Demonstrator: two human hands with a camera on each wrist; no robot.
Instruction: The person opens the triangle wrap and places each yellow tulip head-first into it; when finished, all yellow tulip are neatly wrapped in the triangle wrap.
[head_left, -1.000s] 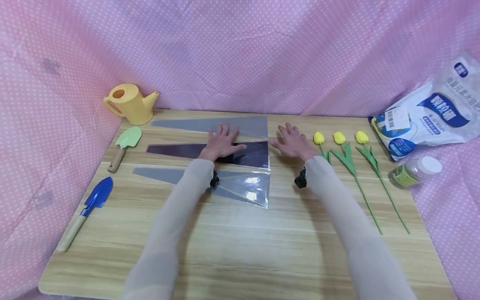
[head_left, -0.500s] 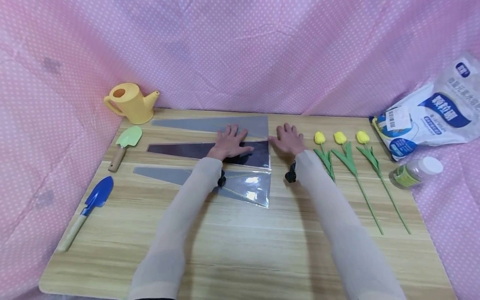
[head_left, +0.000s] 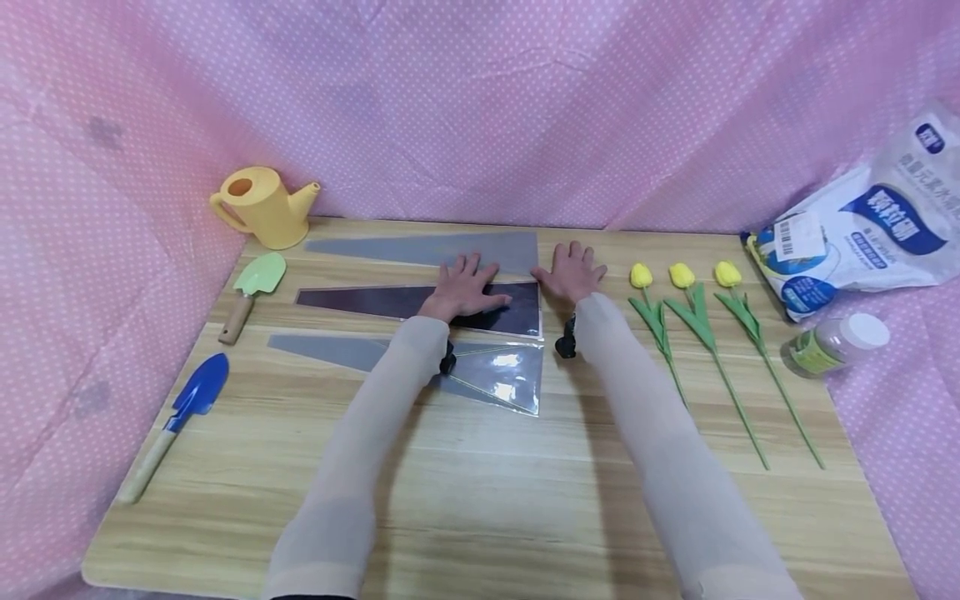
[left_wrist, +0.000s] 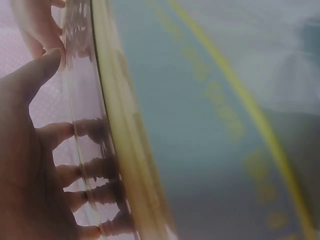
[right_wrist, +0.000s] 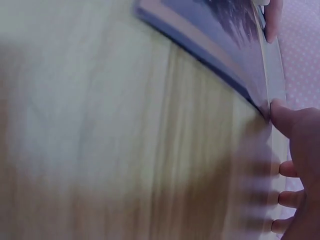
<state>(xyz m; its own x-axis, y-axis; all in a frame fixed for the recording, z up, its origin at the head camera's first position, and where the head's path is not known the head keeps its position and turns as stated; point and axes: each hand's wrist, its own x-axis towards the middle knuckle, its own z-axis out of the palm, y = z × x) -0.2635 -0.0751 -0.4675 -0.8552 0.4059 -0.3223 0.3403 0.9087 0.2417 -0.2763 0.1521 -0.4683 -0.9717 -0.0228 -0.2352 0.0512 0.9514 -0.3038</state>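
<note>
Tulips lie near right hand, fingers spread, thumb by dark sheet corner; left hand, fingers spread, partly covers it; left sleeve crosses clear sheet.

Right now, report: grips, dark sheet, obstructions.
Left grip spread open over dark sheet. Right grip open, thumb by sheet's far right corner. Tulips off right, not in the way.

Soft, even light fills the head view, which is mostly sharp; two white glare patches sit on the grey, clear-ended triangular plastic sheet, a pale sheen lies on the light wood-grain tabletop, and the pale long sleeves cast soft shadows. The left wrist view is hazy, its yellow printed marks smeared, the bare left hand in shade. The right wrist view is dim, its wood grain blurred.
</note>
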